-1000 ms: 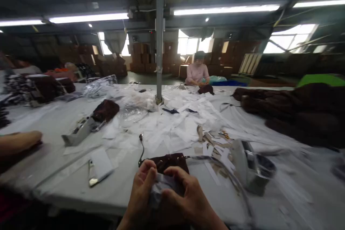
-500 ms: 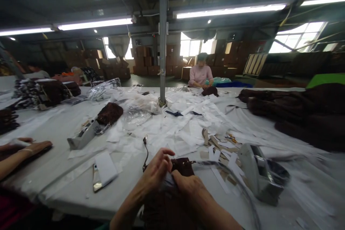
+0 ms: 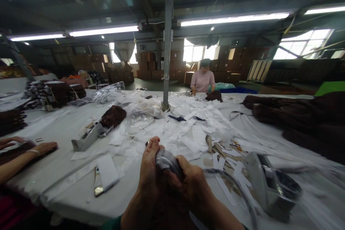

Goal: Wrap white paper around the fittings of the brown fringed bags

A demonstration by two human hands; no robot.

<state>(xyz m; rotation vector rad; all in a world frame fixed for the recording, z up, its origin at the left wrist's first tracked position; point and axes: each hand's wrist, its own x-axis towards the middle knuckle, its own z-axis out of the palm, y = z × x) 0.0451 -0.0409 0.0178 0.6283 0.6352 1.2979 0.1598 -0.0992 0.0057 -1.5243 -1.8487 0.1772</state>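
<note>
left hand (image 3: 151, 167) and right hand (image 3: 194, 178), both closed on a grey band (image 3: 167, 159), near the front edge of the table (image 3: 66, 176); uneven finger pressure could make the band slip or crease. a grey dispenser (image 3: 258, 183) at right apparently holds a roll (image 3: 287, 185); contents of the smaller dispenser (image 3: 87, 139) are indistinct.

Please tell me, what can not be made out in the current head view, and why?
Head view, all:
Dark brown item: mostly hidden by the forearms, cut off by the bottom edge.
Grey material: blurred; left hand and right hand hide where the fingers meet it.
Co-worker's arm: cut off by the left edge.
Dark fabric heap: cut off by the right edge.
Yellow-orange bits: too small to identify.
</note>
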